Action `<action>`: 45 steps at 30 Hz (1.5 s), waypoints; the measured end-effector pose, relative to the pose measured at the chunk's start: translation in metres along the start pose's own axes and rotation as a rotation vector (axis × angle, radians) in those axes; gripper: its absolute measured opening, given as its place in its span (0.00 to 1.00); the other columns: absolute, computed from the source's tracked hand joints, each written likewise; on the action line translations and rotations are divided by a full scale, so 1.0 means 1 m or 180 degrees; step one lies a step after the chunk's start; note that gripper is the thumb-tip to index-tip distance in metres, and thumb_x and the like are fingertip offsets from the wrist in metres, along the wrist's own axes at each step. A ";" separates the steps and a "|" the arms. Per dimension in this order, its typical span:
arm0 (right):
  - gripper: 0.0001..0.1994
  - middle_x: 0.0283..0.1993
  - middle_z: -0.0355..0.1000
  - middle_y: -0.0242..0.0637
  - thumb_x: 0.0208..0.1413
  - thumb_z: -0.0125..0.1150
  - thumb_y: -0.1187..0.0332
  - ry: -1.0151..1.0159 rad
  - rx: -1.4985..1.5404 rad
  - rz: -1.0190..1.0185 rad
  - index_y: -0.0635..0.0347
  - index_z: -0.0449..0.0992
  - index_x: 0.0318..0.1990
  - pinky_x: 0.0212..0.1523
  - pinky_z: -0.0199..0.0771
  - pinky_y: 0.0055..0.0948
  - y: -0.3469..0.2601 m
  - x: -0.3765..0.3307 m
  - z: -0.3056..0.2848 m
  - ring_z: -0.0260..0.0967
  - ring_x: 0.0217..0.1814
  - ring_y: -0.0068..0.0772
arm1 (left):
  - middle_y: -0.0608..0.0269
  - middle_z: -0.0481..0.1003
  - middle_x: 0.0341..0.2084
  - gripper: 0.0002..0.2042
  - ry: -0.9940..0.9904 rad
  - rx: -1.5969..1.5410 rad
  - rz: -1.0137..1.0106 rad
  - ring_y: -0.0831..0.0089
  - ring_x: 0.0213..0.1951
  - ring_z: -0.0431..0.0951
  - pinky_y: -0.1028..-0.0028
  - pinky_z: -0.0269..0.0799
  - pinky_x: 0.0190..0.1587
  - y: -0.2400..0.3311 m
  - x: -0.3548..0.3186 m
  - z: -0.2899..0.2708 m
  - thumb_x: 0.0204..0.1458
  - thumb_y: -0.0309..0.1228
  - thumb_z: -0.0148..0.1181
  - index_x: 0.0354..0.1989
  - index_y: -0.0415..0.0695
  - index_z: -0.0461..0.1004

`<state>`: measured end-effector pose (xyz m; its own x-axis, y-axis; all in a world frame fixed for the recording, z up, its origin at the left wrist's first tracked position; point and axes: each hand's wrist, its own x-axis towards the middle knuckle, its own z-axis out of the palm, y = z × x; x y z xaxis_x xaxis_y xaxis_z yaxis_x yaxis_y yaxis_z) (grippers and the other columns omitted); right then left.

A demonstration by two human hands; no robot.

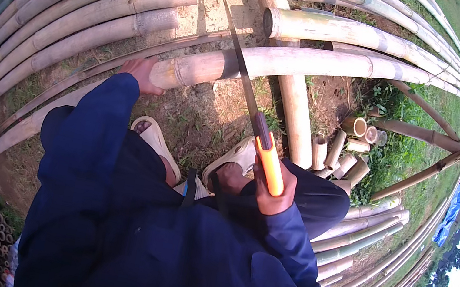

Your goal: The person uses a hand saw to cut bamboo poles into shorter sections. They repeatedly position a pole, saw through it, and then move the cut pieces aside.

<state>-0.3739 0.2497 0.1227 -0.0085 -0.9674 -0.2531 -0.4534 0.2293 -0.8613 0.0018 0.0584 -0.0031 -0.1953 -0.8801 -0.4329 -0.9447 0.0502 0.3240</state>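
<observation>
A thick pale bamboo pole (330,64) runs across in front of me, its near end pointing left. My left hand (145,74) grips that end, with the fingers over the far side. In my right hand (275,189) is the orange handle of a handsaw (249,93), the fingers wrapped round it. The long, narrow blade slants up and left across the pole, beside a dark band on the bamboo. Whether the teeth have cut into the wood cannot be made out. A bamboo log (294,109) passes crosswise under the pole.
Long bamboo poles (112,9) lie in rows at the left, and more (348,34) at the far right. Short bamboo offcuts (336,150) sit by the grass. A pole frame (428,136) stands at right. My sandalled feet (159,143) are below the pole.
</observation>
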 end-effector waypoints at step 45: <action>0.12 0.30 0.76 0.49 0.56 0.67 0.76 0.0294 0.0000 -0.0474 0.68 0.79 0.47 0.36 0.76 0.32 0.015 0.032 0.028 0.78 0.30 0.39 | 0.41 0.80 0.50 0.50 -0.0451 -0.0071 0.0147 0.51 0.53 0.81 0.60 0.75 0.58 -0.006 0.010 0.001 0.26 0.53 0.77 0.63 0.39 0.73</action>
<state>-0.3565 0.2248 0.0892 -0.0232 -0.9964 -0.0811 -0.4557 0.0828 -0.8863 0.0054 0.0499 -0.0107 -0.2752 -0.8015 -0.5309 -0.9280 0.0774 0.3643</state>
